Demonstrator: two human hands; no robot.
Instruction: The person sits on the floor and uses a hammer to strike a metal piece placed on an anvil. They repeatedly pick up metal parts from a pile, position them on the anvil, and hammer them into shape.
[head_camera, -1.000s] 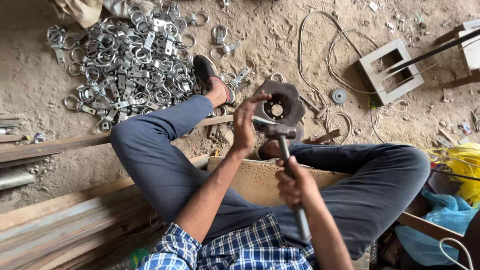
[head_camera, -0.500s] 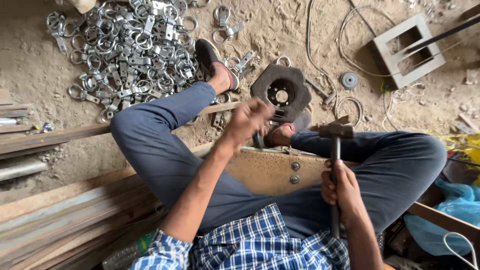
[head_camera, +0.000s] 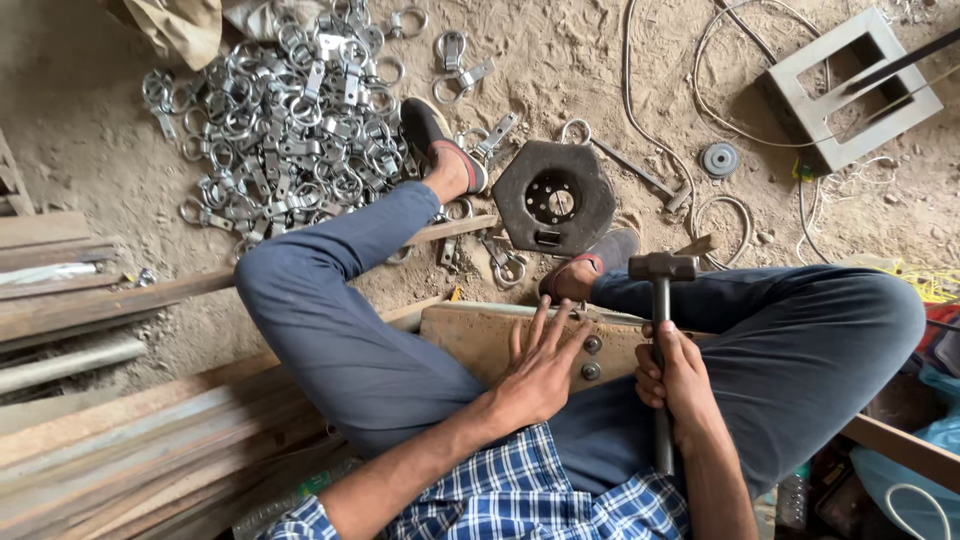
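A hammer (head_camera: 661, 330) is gripped by the right hand (head_camera: 678, 385), its lower handle hidden. Left of the hammer, the left hand (head_camera: 540, 368) is spread flat, fingers open, on a wooden board (head_camera: 470, 335), beside two bolts (head_camera: 592, 357).

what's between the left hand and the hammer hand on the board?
Head view: two round bolt heads sit on the wooden board between the flat left hand and the right hand gripping the hammer.
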